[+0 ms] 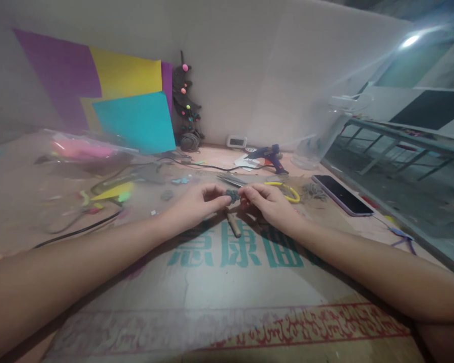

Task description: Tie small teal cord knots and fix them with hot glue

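Note:
A small, dark grey-green clump, perhaps wound yarn, is held up between my hands over the printed board. My left hand pinches its left side between thumb and fingers. On the other side, the closed fingertips of my right hand grip the clump's edge. Just below lies a short brown stick, its far end hidden under the hands. Scissors with yellow handles rest behind my right hand, their blades pointing left.
A phone and a tangle of grey yarn lie to the right. Behind are a glue gun, a small white-framed display and a clear container. Coloured sheets and a decorated dark tree lean on the wall.

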{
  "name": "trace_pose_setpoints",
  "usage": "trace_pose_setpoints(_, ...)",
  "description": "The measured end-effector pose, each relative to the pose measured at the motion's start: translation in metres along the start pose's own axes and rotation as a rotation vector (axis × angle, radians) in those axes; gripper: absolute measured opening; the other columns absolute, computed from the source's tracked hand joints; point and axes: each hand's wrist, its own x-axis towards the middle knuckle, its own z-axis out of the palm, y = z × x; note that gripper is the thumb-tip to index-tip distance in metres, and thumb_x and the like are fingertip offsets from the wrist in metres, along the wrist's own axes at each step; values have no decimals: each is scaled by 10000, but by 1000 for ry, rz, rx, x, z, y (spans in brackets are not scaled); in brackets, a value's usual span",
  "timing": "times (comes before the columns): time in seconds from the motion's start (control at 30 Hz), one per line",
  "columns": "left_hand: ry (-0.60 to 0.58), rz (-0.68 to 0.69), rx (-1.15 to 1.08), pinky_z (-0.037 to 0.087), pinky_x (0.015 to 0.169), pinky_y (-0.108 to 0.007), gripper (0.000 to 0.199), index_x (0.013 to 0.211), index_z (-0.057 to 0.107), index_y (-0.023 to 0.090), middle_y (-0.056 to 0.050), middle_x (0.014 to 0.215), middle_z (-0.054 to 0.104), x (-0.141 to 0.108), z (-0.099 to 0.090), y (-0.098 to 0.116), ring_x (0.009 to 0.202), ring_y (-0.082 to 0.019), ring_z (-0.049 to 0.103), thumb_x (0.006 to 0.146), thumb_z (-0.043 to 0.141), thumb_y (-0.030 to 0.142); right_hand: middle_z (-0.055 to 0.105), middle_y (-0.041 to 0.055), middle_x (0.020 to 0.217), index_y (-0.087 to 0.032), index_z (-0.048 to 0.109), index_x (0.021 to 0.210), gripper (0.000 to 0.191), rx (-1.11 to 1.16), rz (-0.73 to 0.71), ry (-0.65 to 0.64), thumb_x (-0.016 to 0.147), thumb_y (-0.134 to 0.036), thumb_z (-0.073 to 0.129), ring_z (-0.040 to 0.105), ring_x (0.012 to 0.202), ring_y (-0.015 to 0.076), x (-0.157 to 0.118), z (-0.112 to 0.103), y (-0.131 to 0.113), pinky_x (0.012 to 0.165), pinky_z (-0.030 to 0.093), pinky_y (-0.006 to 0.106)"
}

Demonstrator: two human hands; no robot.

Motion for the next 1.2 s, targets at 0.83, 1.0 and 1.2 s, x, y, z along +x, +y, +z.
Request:
trace_pose_setpoints(0.83, -33, -15, 26, 480, 689, -278, 311, 813, 660, 152, -45, 826, 717, -3, -1, 2, 762, -176, 655, 852, 597, 454, 646, 12, 753, -175, 641, 861, 303, -163, -70, 58, 897, -454, 528, 571, 617, 111, 2, -8, -14, 540, 451, 230)
trace_pose_setpoints(1.0, -14, -61, 5, 492, 669, -284, 338, 819, 656, 151, -60, 849, 733, -2, -2, 3, 765, -183, 667, 855, 588, 481, 689, 55, 914, -185, 659, 984, 264, -458, -207, 88, 903, -398, 525, 633, 825, 177, 5, -44, -31, 775, 492, 320)
trace_pose_setpoints(1.2, -8, -70, 9, 499, 708, -327, 335, 797, 644, 154, -69, 830, 726, -1, -1, 1, 800, -212, 685, 846, 599, 483, 700, 65, 1006, -253, 645, 1134, 308, -1056, -71, -105, 877, -386, 539, 640, 825, 219, -1, -78, -26, 673, 446, 317)
